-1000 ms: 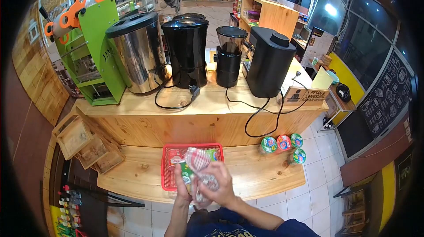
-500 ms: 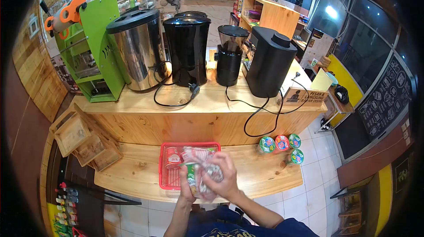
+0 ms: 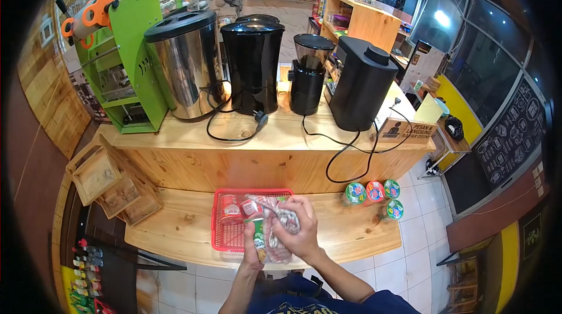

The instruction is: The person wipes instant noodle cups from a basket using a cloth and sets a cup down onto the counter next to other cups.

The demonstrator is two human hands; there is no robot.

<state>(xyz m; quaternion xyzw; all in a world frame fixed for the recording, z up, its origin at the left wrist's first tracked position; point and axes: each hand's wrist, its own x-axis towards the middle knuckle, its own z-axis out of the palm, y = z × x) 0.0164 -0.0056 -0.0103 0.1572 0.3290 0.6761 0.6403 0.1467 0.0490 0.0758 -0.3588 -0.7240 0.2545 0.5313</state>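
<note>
In front of my body, above the shelf's front edge, my left hand [image 3: 252, 250] is closed around a green cup [image 3: 257, 233] with a printed label, seemingly an instant noodle cup. A red-and-white striped cloth [image 3: 277, 248] covers the cup's right side. My right hand [image 3: 302, 232] is closed on the bunched cloth, pressing it against the cup. Behind my hands lies a red plastic basket [image 3: 215, 226]. Red cups [image 3: 230, 208] lie inside it, partly screened by the cloth and my hands.
Several lidded cups [image 3: 355, 194] stand on the right of the lower wooden shelf [image 3: 339, 235]. Wooden crates [image 3: 111, 182] lean at its left. On the counter are a green press [image 3: 137, 68], a steel container [image 3: 187, 74], a coffee grinder [image 3: 307, 82] and dangling cords [image 3: 350, 180].
My right hand and the cloth have shifted slightly over the cup, and the cup's label now shows more clearly. The whole view has moved a little; the basket and shelf cups stay in place.
</note>
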